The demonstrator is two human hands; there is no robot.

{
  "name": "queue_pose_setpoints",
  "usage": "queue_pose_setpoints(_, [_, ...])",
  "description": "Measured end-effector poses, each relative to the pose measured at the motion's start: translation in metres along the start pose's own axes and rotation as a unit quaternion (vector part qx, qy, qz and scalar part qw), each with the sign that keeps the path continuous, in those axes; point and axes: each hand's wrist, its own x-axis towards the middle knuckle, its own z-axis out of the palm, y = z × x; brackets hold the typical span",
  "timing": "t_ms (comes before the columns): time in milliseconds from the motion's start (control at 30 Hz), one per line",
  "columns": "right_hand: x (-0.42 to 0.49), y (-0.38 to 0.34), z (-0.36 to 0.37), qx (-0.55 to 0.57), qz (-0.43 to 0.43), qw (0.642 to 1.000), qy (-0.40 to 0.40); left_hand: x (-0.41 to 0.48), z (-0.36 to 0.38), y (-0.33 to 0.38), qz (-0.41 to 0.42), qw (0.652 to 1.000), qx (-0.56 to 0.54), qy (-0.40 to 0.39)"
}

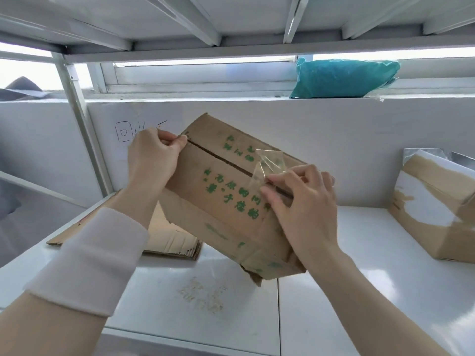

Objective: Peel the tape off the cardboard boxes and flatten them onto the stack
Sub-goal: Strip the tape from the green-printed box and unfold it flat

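Head view — right hand (301,201) pinches glossy tape (268,161) on corrugated box (205,201).

Matt brown cardboard box (221,199), glossy clear plastic tape (267,163), smooth white shelf (359,253).

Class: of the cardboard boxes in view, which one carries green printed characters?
The tilted box held by the left hand and right hand, its tape partly peeled; the far-right box shows only pale patches.

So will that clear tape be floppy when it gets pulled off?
Probably floppy: the tape lifted off the box curls and crinkles above the right hand. Likely very light, since it is thin and see-through. It may stick to itself.
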Motion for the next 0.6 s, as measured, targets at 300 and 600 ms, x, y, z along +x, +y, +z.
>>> queue_pose_setpoints(300, [0.026, -0.028, 0.000, -0.005, 0.047, 0.991, -0.125, -0.005, 0.011, -0.003, 0.206, 0.954, 0.189, -0.106])
queue_pose_setpoints(600, [0.026, 0.004, 0.013, 0.070, 0.048, 0.996, -0.004, -0.001, 0.036, -0.037, 0.218, 0.918, 0.233, -0.238])
